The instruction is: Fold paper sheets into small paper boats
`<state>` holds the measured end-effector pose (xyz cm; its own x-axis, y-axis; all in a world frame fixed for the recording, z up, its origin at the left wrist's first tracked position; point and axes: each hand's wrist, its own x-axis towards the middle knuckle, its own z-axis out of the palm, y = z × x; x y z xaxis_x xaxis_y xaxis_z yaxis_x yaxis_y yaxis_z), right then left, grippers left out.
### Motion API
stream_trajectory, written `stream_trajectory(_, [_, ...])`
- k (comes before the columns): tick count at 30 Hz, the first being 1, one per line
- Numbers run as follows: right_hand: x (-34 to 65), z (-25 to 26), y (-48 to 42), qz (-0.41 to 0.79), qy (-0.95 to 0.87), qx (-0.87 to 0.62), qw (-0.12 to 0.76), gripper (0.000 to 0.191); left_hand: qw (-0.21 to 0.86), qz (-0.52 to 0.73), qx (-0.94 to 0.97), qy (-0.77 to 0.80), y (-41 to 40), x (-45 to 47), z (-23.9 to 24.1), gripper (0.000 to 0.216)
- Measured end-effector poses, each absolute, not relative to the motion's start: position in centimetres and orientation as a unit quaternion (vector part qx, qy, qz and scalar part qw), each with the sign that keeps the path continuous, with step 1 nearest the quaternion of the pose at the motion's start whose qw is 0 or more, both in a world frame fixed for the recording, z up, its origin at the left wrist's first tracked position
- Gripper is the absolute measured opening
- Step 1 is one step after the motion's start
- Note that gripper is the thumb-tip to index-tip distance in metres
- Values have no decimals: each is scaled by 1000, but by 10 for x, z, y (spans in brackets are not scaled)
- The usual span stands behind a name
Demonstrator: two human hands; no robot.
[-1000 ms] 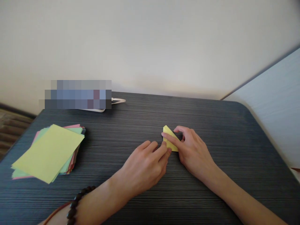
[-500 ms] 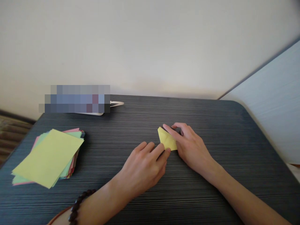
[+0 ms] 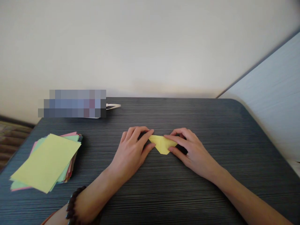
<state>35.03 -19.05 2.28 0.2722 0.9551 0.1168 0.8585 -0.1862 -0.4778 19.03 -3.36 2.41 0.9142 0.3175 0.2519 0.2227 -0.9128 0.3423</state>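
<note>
A small folded piece of yellow paper (image 3: pixel 162 145) lies on the dark table between my hands. Its long straight edge faces away from me, and its short blunt end points toward me. My left hand (image 3: pixel 132 148) grips the left corner between thumb and forefinger. At the right corner, my right hand (image 3: pixel 188 148) holds the paper the same way, its fingertips reaching over the far edge. Each corner is partly hidden by the fingers.
A loose stack of coloured paper sheets (image 3: pixel 47 162), yellow on top, sits at the left of the dark table (image 3: pixel 112 200). Behind it stands a blurred-out object (image 3: pixel 75 104) with a pale loop (image 3: pixel 113 106) at its right. A wall (image 3: pixel 150 47) borders the table's far edge.
The folded paper has been turned, so its long edge now faces away. My left hand has moved up and left to its left corner; my right hand now pinches the right corner.
</note>
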Motion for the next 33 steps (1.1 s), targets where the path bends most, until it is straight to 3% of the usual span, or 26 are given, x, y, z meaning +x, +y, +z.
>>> stream_trajectory(4, [350,22,-192,105,-577,-771,248,40,165,142,967,130,-34,190,24,26])
stream_trajectory(18, [352,29,-191,161,-578,-739,305,21,300,149,934,122,-41,192,29,8])
stream_trajectory(33, [353,33,-190,166,-584,-747,271,21,298,166,934,105,-36,193,25,12])
